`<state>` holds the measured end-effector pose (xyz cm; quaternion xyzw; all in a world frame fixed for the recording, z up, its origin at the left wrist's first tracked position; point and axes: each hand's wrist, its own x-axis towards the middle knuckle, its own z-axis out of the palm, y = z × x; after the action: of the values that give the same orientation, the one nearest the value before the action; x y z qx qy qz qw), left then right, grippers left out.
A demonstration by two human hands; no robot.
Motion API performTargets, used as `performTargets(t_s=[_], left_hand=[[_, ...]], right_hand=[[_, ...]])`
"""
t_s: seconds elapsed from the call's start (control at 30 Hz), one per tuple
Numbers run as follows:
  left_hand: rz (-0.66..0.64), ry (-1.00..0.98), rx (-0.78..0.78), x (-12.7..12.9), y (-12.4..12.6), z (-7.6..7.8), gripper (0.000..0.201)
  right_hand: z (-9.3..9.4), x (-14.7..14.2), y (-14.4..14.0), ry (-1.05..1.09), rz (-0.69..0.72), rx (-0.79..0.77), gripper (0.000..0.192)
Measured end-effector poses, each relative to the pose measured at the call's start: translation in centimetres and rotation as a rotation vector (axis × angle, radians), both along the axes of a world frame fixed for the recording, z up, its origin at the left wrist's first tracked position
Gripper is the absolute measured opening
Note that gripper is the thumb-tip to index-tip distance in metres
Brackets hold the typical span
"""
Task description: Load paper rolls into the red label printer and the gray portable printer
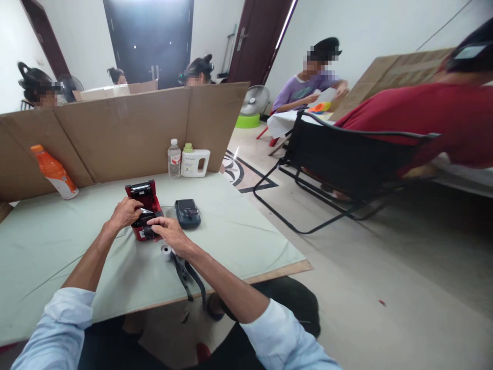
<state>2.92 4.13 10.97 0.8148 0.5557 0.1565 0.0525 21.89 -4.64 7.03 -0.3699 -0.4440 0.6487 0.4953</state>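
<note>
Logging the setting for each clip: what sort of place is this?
Probably a room turned into a makeshift shared workroom. Cardboard dividers wall off the table, other people sit at neighbouring tables, and a folding chair and floor fan stand on the tiled floor.

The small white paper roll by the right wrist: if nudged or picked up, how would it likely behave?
The paper roll is a small cylinder on the smooth table cover, so a nudge against its curved side would probably send it rolling. It looks light, likely easy to lift with two fingers. Its loose end might unwind, though no free end is visible here. The black strap beside it could stop it.
</note>
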Motion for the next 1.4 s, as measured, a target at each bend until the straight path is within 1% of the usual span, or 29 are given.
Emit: performTargets(t_s=[0.07,0.1,0.2,0.27,0.4,0.47,0.57,0.7,0.87,1.0,1.1,1.27,1.33,1.4], left_hand=[[0.032,0.101,-0.039,0.5,0.5,0.4,0.026],[0.022,0.144,-0.07,0.8,0.7,0.5,0.025],[-0.025,0.182,-0.166,1.3,1.5,0.8,0.02],[-0.036,0.184,-0.195,1.3,1.8,0.6,0.021],[0.025,0.105,-0.082,0.8,1.7,-0.6,0.032],[0.061,0.062,-0.039,0.6,1.5,-1.1,0.033],[0.076,0.072,-0.078,0.7,1.2,-1.5,0.03],[0.02,0.07,-0.093,1.0,0.8,-0.9,0.027],[-0.05,0.121,-0.151,1.8,-0.1,0.3,0.032],[-0.152,0.189,-0.189,2.4,-0.5,0.8,0.04],[-0.191,0.2,-0.179,2.5,-0.6,0.7,0.04],[-0.178,0.131,-0.183,2.2,-1.0,0.2,0.042],[-0.167,0.103,-0.148,1.9,-1.2,-0.1,0.041],[-0.138,0.051,-0.079,1.4,-1.2,-0.5,0.036]], right_hand=[[-0.1,0.0,0.0,-0.012,0.002,0.004,0.023],[-0.1,0.0,0.0,-0.018,0.002,0.005,0.024],[-0.4,0.1,0.0,-0.026,-0.004,0.009,0.026],[-0.5,0.1,0.1,-0.024,-0.007,0.011,0.026],[-0.4,0.0,0.4,0.007,-0.006,0.005,0.024],[-0.4,-0.1,0.5,0.023,-0.007,-0.003,0.024],[-0.5,-0.1,0.4,0.027,-0.005,-0.012,0.025],[-0.4,0.0,0.2,0.027,0.005,-0.01,0.024],[0.1,-0.1,-0.1,0.041,0.027,-0.034,0.02],[0.2,-0.3,-0.2,0.056,0.036,-0.052,0.019],[0.1,-0.2,-0.2,0.051,0.034,-0.054,0.022],[-0.5,0.3,-0.4,0.018,0.056,-0.037,0.021],[-0.8,0.6,-0.4,-0.012,0.081,-0.029,0.019],[-1.0,0.8,-0.5,-0.044,0.101,-0.026,0.018]])
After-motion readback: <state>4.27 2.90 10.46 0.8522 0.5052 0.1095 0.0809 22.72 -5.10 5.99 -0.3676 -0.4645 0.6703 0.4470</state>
